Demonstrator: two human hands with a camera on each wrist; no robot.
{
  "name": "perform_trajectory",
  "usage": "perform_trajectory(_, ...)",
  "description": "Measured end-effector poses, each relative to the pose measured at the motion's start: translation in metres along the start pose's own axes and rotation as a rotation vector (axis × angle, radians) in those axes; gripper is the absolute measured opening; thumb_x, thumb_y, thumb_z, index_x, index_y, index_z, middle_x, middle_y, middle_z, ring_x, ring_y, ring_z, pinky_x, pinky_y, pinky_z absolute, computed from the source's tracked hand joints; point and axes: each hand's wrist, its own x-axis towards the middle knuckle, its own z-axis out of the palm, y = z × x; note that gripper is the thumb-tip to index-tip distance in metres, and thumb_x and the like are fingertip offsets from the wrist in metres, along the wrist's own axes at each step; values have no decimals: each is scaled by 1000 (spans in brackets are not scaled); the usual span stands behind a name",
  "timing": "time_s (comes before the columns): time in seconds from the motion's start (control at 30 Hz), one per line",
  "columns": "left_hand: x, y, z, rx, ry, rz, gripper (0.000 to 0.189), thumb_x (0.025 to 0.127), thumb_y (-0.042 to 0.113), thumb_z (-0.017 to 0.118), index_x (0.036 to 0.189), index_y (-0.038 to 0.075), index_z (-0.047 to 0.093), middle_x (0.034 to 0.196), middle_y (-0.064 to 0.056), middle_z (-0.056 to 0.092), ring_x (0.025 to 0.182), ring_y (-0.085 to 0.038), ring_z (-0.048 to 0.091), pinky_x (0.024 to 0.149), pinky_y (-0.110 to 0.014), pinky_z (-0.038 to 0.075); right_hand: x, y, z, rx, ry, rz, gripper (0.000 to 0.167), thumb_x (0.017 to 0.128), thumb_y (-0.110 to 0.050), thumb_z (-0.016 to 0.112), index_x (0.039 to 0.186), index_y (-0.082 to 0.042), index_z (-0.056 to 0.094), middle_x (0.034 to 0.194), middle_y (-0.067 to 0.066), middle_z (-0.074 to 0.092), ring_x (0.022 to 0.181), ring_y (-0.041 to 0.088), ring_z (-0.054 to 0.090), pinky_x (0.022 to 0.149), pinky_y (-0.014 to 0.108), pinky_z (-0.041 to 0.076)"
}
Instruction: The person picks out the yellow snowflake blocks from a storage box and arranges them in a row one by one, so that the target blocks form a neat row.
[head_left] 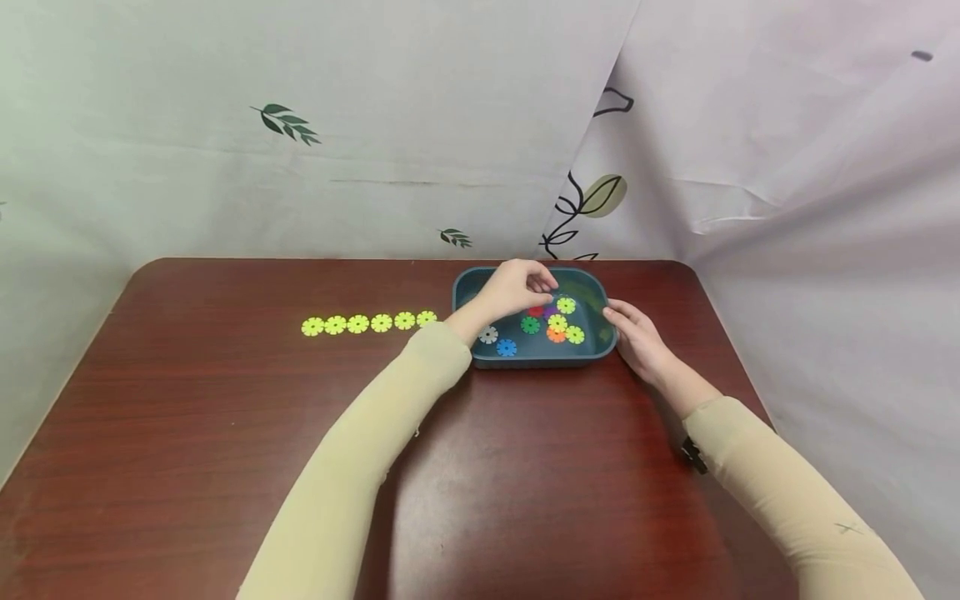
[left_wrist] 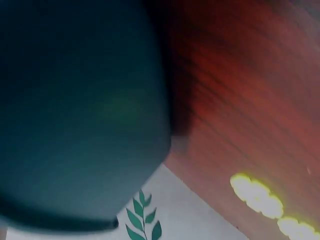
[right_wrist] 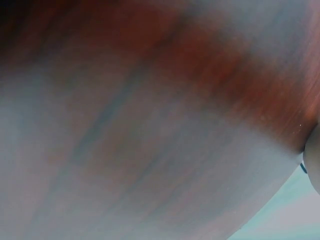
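Note:
A dark teal plastic tray [head_left: 540, 362] stands near the far edge of the table. Several flower-shaped discs lie inside, among them a blue disc [head_left: 507, 347], a green disc [head_left: 530, 325], an orange disc [head_left: 556, 335] and a yellow-green disc [head_left: 575, 334]. My left hand [head_left: 519, 287] reaches across the tray's left side, its fingers loosely bent and no disc plainly between them. At the right rim, my right hand [head_left: 637, 337] holds the tray's edge with its fingertips. In the left wrist view the tray's wall [left_wrist: 90, 120] fills much of the picture.
Left of the tray, several yellow-green discs [head_left: 357, 323] lie in a straight row on the brown wooden table [head_left: 225, 417]. A pale cloth with leaf prints [head_left: 375, 167] hangs behind the table. Something small and black [head_left: 693, 456] shows beneath the right sleeve.

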Motion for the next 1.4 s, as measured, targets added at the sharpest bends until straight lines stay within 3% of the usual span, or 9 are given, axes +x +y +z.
perform_trajectory(0.57,7,-8,33,107,-99,-33,19,99,12,77,116,2,75,113,-11,76,104,-22,72,92,-27,59,1,1,-1,-12,3,5,24,112,-15,53,134,-5,52,116,-7,69,101,3,67,88,16,56)
perform_trajectory(1.03,12,-8,38,193,-149,-65,23,96,15,80,117,8,76,115,-8,74,104,-18,66,94,-27,57,-1,-1,-2,-13,0,3,21,112,-15,53,131,-7,54,114,-8,70,100,3,68,88,16,56)
perform_trajectory(1.4,10,-7,41,347,-188,-6,32,96,20,82,125,9,76,120,-8,71,107,-20,65,97,-33,55,0,-1,-1,-31,-7,3,25,112,-15,51,135,-5,50,117,-9,69,104,2,66,90,15,55)
